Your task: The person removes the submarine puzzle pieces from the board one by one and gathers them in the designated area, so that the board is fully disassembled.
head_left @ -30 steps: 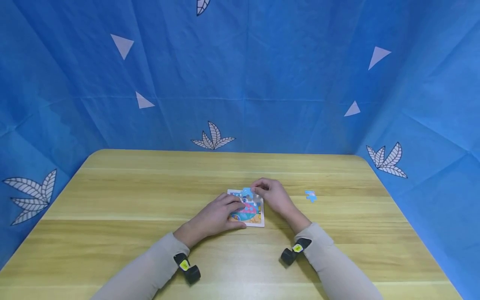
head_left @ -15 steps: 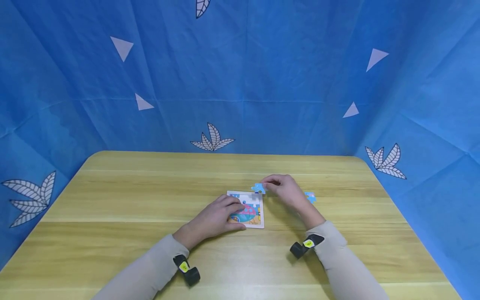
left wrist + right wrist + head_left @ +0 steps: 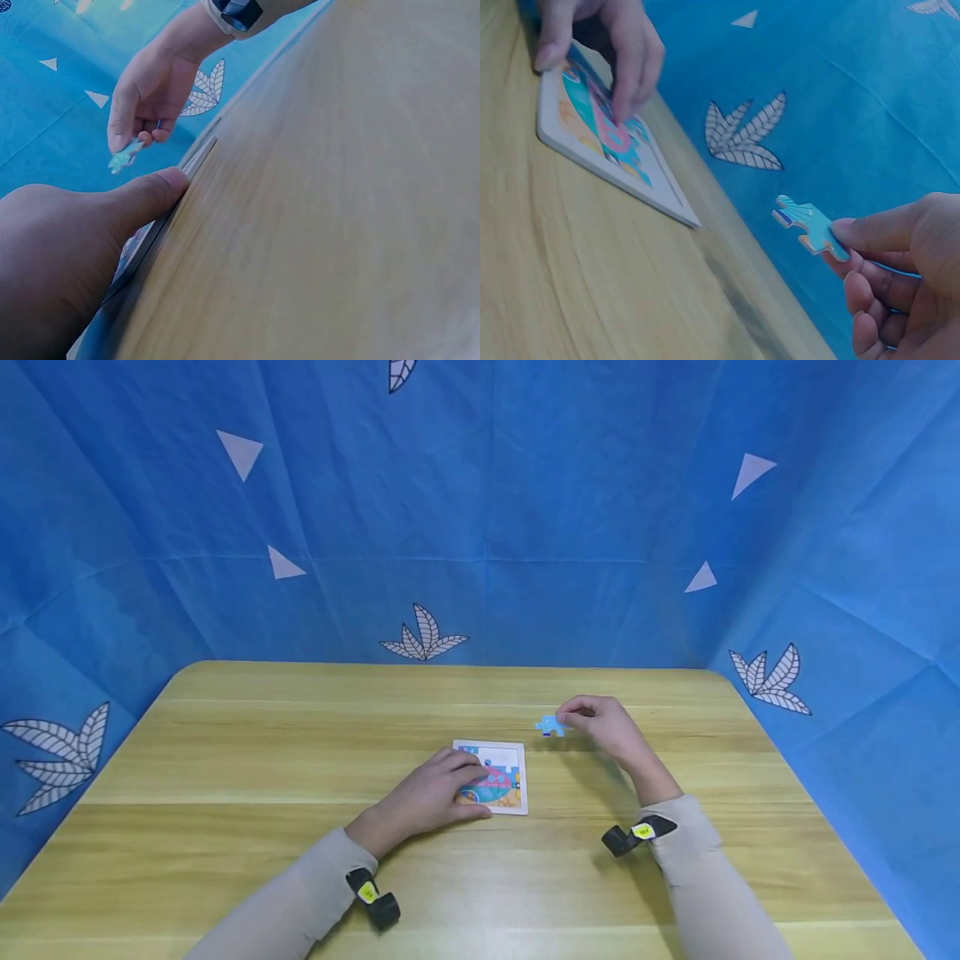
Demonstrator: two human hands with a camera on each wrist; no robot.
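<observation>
A small square jigsaw puzzle (image 3: 523, 777) in a white frame lies on the table, with a pink and teal picture and a bare white area along its far part. My left hand (image 3: 429, 793) rests on its left side, fingertips on the picture and thumb at the near edge. My right hand (image 3: 617, 735) pinches a light blue puzzle piece (image 3: 550, 725) between thumb and fingers, in the air beyond the board's far right corner. The right wrist view shows this piece (image 3: 814, 227) clear of the table, its other fingers curled below.
The wooden table (image 3: 262, 735) spreads around the board. Its far edge meets a blue curtain (image 3: 480, 510) printed with leaves and triangles. Black wrist cameras (image 3: 384, 910) sit on both sleeves.
My right hand has lifted the light blue piece off the board and carried it right and away. The loose piece at right is now hidden behind that hand. The left hand stays put.
</observation>
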